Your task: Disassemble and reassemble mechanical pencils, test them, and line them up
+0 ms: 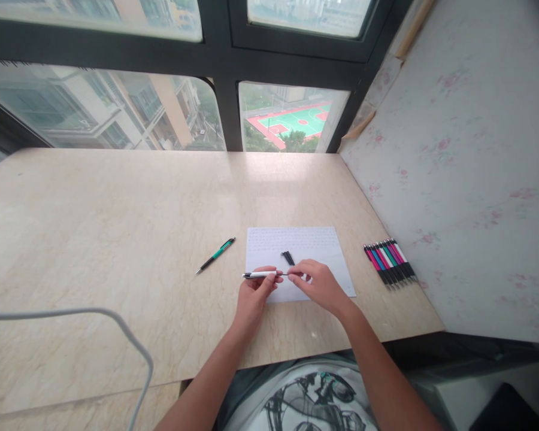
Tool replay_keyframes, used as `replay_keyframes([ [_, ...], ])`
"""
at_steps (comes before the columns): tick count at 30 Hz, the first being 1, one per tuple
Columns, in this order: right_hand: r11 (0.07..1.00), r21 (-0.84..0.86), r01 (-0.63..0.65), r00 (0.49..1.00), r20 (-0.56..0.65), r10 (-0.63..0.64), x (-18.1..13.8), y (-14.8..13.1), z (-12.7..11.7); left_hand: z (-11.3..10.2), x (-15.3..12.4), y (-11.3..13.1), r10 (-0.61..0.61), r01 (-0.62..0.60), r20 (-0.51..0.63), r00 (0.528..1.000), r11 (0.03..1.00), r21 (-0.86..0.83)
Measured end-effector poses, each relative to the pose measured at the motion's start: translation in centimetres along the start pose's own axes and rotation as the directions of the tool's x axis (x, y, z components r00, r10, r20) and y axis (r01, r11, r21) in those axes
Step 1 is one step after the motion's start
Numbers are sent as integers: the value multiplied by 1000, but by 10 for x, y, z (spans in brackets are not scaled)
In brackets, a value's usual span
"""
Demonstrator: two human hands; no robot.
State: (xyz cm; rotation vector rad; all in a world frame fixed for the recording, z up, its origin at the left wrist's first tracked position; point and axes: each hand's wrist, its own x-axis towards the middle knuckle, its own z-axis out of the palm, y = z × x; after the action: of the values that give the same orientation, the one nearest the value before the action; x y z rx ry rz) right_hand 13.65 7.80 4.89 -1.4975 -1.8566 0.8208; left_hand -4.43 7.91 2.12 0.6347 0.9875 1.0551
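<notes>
My left hand (257,288) pinches a white pen (260,275) with a black clip end, lying sideways and pointing right. A thin dark pen refill (284,275) sticks out of its right end. My right hand (312,280) has thumb and forefinger closed at the refill's far end; what else lies between those fingertips is hidden. Beneath both hands lies a white sheet of paper (327,251) with lines of handwriting. Small black pieces (288,258), too small to identify surely, rest on it just beyond my fingers.
A green and black pen (215,256) lies left of the paper. Several colourful pens (390,263) sit side by side at the right, near the flowered wall (467,179). A grey cable (130,335) arches over the marble-look surface (117,227) at the left. Windows stand behind.
</notes>
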Motion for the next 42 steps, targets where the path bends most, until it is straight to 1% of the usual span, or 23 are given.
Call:
replay_keyframes([
  [2,999,-42,26,999,38,-24,-1,1,-3,-2,1,0,9,-9,-5,1000,1000,19],
  [4,998,-60,13,1000,28,-11,-2,7,-8,-3,3,0,12,-12,-53,999,1000,6],
  [6,997,-68,-33,999,-6,33,-5,18,-14,-5,5,1,9,-13,-108,994,1000,-28],
  [8,991,-78,-107,992,-74,101,-8,29,-19,-6,6,1,6,-14,-141,990,998,-55],
  [10,979,-83,-189,970,-170,173,-10,37,-20,-6,6,1,4,-13,-147,989,998,-63],
  [12,964,-79,-254,940,-256,226,-9,42,-16,-6,6,1,1,-10,-140,990,998,-60],
  [14,956,-69,-285,919,-302,253,-5,43,-10,-5,4,0,-1,-6,-128,992,999,-53],
  [18,961,-33,-274,919,-304,252,2,35,3,-1,3,0,5,-9,-121,993,999,-35],
  [21,961,39,-274,914,-301,273,4,24,8,0,3,0,22,-25,-118,993,999,-20],
  [22,959,83,-273,918,-276,285,4,20,11,-1,3,0,27,-28,-116,993,1000,-11],
  [24,936,221,-273,935,-169,312,2,11,18,-1,2,0,34,-32,-104,994,999,19],
  [25,905,314,-285,939,-100,330,1,6,23,-1,2,0,41,-37,-95,995,998,44],
  [26,852,428,-303,938,-27,347,0,1,29,-2,1,0,53,-46,-84,995,996,76],
  [27,768,546,-335,927,46,372,-1,-4,35,-2,0,1,70,-62,-68,995,992,113],
  [29,532,751,-392,896,180,406,-3,-12,48,-1,-2,2,124,-118,-25,992,974,192],
  [31,322,856,-404,875,259,409,-4,-17,57,-2,-4,3,204,-204,31,979,935,292],
  [32,249,883,-398,870,278,407,-4,-19,60,-3,-4,3,246,-250,56,968,903,349],
  [33,199,900,-389,869,286,404,-4,-19,63,-3,-5,3,284,-289,75,956,867,407],
  [35,143,916,-374,870,292,398,-5,-20,65,-5,-5,2,330,-332,96,939,801,499],
  [37,141,917,-373,871,294,393,-5,-19,65,-6,-4,1,338,-341,108,935,776,530],
  [39,206,904,-375,873,270,406,-4,-16,62,-7,-4,0,333,-340,109,937,790,510],
  [40,275,886,-374,874,237,424,-4,-15,60,-7,-3,0,331,-334,98,939,803,494],
  [42,476,803,-359,876,113,469,-4,-9,52,-8,-2,0,323,-307,48,945,830,467],
])
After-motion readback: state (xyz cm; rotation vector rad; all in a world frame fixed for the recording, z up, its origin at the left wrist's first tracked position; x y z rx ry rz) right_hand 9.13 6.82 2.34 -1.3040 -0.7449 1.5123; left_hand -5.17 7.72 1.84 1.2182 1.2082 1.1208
